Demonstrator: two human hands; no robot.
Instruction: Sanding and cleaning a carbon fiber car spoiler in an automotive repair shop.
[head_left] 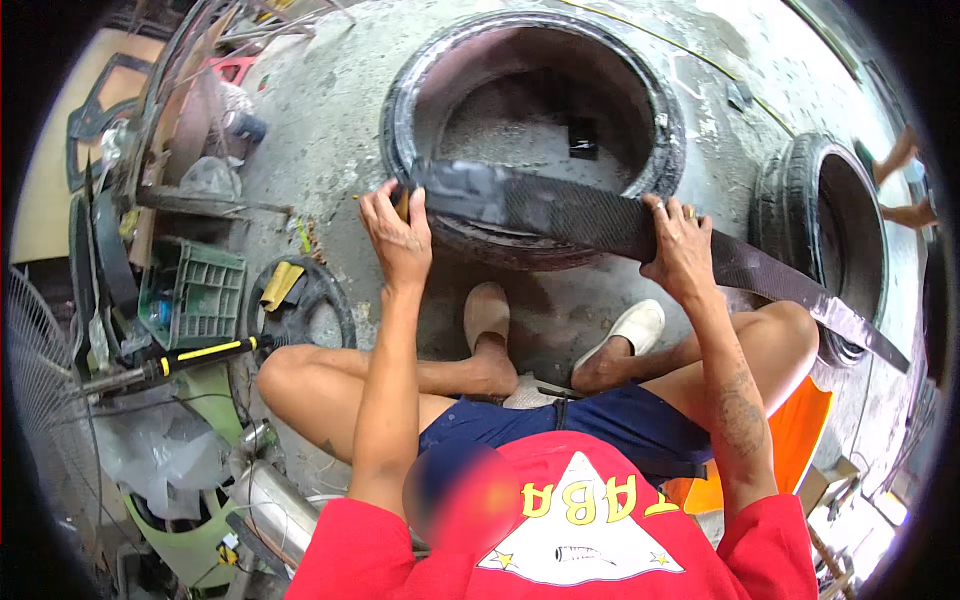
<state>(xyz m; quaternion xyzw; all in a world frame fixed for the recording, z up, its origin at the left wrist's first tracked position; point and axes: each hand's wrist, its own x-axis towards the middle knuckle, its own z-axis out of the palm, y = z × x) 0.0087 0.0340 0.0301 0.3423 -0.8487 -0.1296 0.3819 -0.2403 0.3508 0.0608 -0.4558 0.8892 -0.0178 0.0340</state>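
Observation:
A long black strip with a fine woven-looking texture (580, 212) stretches across in front of me. My left hand (400, 232) is closed on its left end, thumb on top; a small black and yellowish thing shows by these fingers, too hidden to name. Farther along, my right hand (680, 245) grips the strip, with the fingers over its far edge. From there it runs on past my right knee toward the far right. Under and beyond the strip lies a large black tyre-like ring (398, 110), and the strip crosses over its near rim.
Another tyre-like ring (800, 185) stands on the right, with a person's bare limb (905, 213) behind it. At left are a green crate (208, 295), a round black base (338, 300) with a yellow piece (282, 285), and a metal frame. An orange seat (800, 430) is by my right thigh.

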